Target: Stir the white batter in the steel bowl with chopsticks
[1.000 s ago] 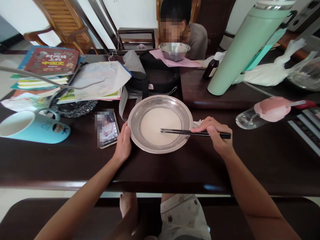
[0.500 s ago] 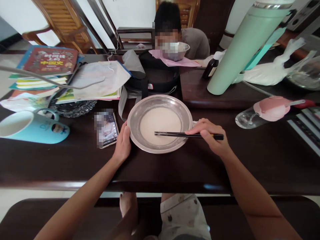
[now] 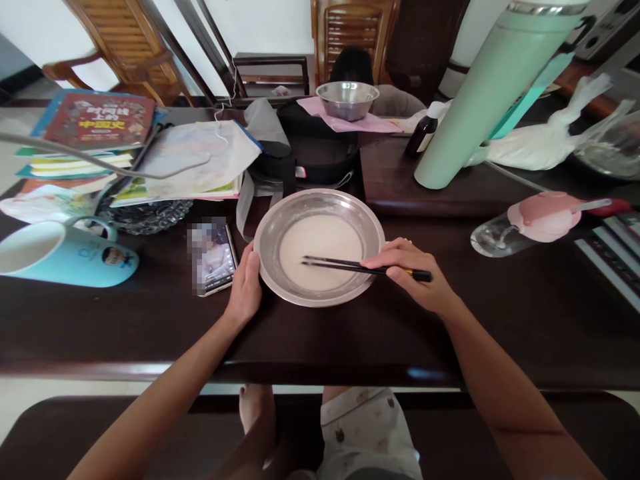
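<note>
A wide metal basin (image 3: 270,280) stands on the dark table, holding a pale, milky batter (image 3: 320,237). My left hand (image 3: 245,283) grips the basin's left rim, its thumb up along the edge and the other fingers partly hidden by the side. In my right hand (image 3: 415,270) is a pair of black chopsticks (image 3: 340,265), held low over the right rim. Their tips reach into the batter left of its middle, slightly apart from each other. A lit phone (image 3: 215,260) lies just left of my left hand.
At left are a blue mug (image 3: 70,253), a glass dish (image 3: 150,217) and stacked books (image 3: 100,120). A black bag (image 3: 315,157) and a small metal bowl (image 3: 347,100) are behind the basin. A green thermos (image 3: 495,100) and a pink-lidded bottle (image 3: 543,217) stand right. A person (image 3: 353,65) is across the table.
My right hand and the chopsticks have shifted left, and the tips have spread slightly. The person across has ducked lower behind the small bowl. My left hand stays on the rim.
</note>
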Demonstrator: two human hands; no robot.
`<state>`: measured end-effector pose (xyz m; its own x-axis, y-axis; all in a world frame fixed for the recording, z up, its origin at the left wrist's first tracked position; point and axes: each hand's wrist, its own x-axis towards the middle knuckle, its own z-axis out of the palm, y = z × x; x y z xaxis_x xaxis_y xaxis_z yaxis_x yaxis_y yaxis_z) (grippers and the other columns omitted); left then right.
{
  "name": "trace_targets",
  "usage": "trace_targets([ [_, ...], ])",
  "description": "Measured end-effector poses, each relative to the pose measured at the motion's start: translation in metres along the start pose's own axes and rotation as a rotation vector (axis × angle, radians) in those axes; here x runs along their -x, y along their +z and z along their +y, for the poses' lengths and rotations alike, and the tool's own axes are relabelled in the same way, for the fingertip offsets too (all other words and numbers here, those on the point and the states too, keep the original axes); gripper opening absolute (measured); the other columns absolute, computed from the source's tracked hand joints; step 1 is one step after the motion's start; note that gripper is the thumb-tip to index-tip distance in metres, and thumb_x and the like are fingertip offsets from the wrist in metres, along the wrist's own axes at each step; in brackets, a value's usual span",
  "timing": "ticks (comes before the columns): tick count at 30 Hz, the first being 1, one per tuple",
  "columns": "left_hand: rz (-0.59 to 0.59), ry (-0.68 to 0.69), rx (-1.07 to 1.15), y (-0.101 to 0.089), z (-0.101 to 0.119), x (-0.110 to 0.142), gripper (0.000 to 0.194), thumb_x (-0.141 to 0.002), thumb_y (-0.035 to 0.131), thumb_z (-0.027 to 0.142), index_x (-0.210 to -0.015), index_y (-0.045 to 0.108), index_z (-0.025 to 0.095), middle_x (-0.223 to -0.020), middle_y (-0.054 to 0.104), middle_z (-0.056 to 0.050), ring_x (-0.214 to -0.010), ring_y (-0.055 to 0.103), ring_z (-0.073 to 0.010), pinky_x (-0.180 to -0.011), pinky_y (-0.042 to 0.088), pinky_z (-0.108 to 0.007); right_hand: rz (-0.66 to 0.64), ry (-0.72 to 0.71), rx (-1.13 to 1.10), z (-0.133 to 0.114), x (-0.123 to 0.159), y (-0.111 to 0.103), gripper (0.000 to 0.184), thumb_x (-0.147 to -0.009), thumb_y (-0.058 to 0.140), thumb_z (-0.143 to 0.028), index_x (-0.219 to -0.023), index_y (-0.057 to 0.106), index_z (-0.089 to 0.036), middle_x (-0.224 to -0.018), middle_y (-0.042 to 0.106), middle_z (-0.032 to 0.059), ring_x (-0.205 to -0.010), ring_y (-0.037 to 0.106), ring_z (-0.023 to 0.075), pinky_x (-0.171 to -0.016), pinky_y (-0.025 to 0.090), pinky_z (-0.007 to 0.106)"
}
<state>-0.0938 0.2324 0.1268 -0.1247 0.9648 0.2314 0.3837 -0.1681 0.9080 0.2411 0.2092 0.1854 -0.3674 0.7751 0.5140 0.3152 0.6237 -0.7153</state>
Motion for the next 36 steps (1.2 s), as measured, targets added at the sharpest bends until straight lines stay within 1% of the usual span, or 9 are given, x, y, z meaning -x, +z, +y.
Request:
trace_targets([
  [2,0.001,-0.005,0.012,0.0001,-0.0007,-0.0001,0.073,-0.099,0.041,0.079,-0.128,0.07,0.018,-0.136,0.071,-0.012,-0.134,0.061,-0.0308,-0.12,0.044,-0.046,0.039,0.018,0.03,0.0011,-0.0001,-0.0004,0.023,-0.104,0.061,-0.033,-0.113,0.082,-0.031,-0.107,0.086,0.0016,-0.094,0.07,0.0226,-0.087,0.053,0.041],
  [6,0.003,-0.003,0.015,0.0004,-0.0012,-0.0003,0.074,-0.098,0.042,0.079,-0.129,0.07,0.018,-0.138,0.07,-0.013,-0.133,0.062,-0.0314,-0.12,0.044,-0.048,0.214,0.047,-0.004,0.0018,0.0033,-0.005,0.03,-0.107,0.055,-0.032,-0.103,0.085,-0.03,-0.092,0.085,0.0025,-0.083,0.067,0.0221,-0.078,0.051,0.041],
  [9,0.002,-0.004,0.005,0.0,-0.0004,-0.0003,0.074,-0.098,0.041,0.079,-0.129,0.069,0.018,-0.136,0.071,-0.013,-0.133,0.062,-0.0313,-0.12,0.044,-0.047,0.136,0.017,-0.069,-0.0002,0.003,-0.0049,0.034,-0.108,0.051,-0.033,-0.105,0.084,-0.032,-0.091,0.085,0.0019,-0.079,0.066,0.0209,-0.076,0.051,0.04],
  [13,-0.02,-0.008,-0.005,-0.0011,0.0012,-0.0002,0.073,-0.099,0.04,0.078,-0.13,0.068,0.018,-0.137,0.07,-0.013,-0.135,0.06,-0.0309,-0.121,0.043,-0.046,-0.003,0.013,-0.022,-0.0009,-0.0005,-0.0019,0.026,-0.105,0.059,-0.035,-0.115,0.082,-0.032,-0.105,0.086,0.0018,-0.092,0.07,0.0221,-0.083,0.054,0.04],
  [19,-0.006,-0.007,-0.005,-0.0004,-0.0001,0.0,0.072,-0.099,0.04,0.077,-0.13,0.068,0.018,-0.14,0.069,-0.013,-0.135,0.06,-0.0316,-0.121,0.043,-0.049,0.19,0.038,-0.003,0.0007,0.0033,-0.0067,0.03,-0.107,0.054,-0.031,-0.103,0.085,-0.032,-0.092,0.085,0.0014,-0.081,0.067,0.0216,-0.077,0.052,0.04],
  [25,0.001,0.001,-0.01,0.0001,-0.0002,0.0005,0.071,-0.1,0.04,0.077,-0.128,0.068,0.018,-0.135,0.071,-0.012,-0.134,0.061,-0.0302,-0.12,0.045,-0.046,-0.022,0.005,-0.014,-0.001,-0.0011,-0.001,0.025,-0.105,0.058,-0.036,-0.111,0.082,-0.032,-0.107,0.086,0.0014,-0.092,0.07,0.0221,-0.084,0.056,0.041],
  [28,-0.004,0.011,-0.019,0.0002,0.0009,0.0007,0.068,-0.101,0.038,0.075,-0.129,0.068,0.019,-0.136,0.071,-0.011,-0.134,0.061,-0.0291,-0.119,0.045,-0.043,0.052,0.036,0.042,0.0006,-0.0009,-0.0017,0.024,-0.104,0.059,-0.037,-0.107,0.082,-0.031,-0.107,0.086,0.0021,-0.094,0.071,0.0229,-0.087,0.056,0.043],
  [32,-0.004,0.007,0.0,0.0004,0.0008,0.0004,0.068,-0.101,0.04,0.075,-0.127,0.069,0.018,-0.138,0.071,-0.013,-0.133,0.062,-0.0303,-0.119,0.045,-0.044,0.199,0.065,-0.011,0.0001,0.0032,-0.0056,0.033,-0.107,0.053,-0.035,-0.099,0.084,-0.031,-0.091,0.085,0.0033,-0.084,0.069,0.0233,-0.077,0.053,0.043],
  [36,0.007,0.009,-0.014,0.0002,-0.0005,0.0005,0.069,-0.101,0.04,0.076,-0.127,0.068,0.018,-0.135,0.071,-0.012,-0.133,0.062,-0.0306,-0.119,0.045,-0.045,0.066,0.075,-0.056,-0.0022,0.0016,-0.0027,0.033,-0.107,0.053,-0.041,-0.103,0.084,-0.03,-0.094,0.085,0.0035,-0.084,0.07,0.0232,-0.079,0.055,0.043],
])
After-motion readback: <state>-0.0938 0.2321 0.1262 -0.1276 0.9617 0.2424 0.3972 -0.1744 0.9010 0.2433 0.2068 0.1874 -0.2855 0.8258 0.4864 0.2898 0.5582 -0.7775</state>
